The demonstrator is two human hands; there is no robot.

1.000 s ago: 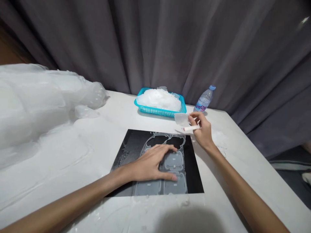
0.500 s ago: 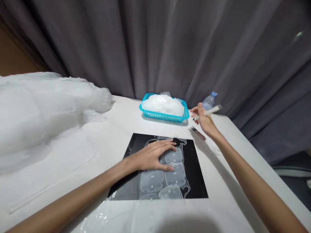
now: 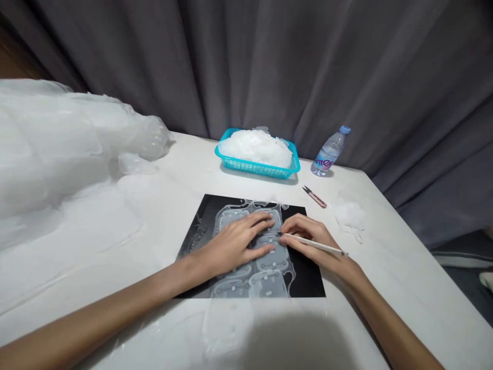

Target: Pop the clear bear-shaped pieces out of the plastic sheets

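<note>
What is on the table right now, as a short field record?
Left hand: spread flat on clear plastic sheet with rounded panels
Right hand: holding slim white pen-like tool, tip at sheet
Under sheet: black rectangular mat
Behind: turquoise plastic basket, heaped white material
Far right: clear blue-capped bottle, pink-handled snips

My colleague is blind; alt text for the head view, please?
The left hand lies flat on clear plastic sheeting over a black mat; the right hand holds a white pen-like tool near its edge. Beyond, on a white table, are a blue basket of white material, snips and a bottle.
</note>
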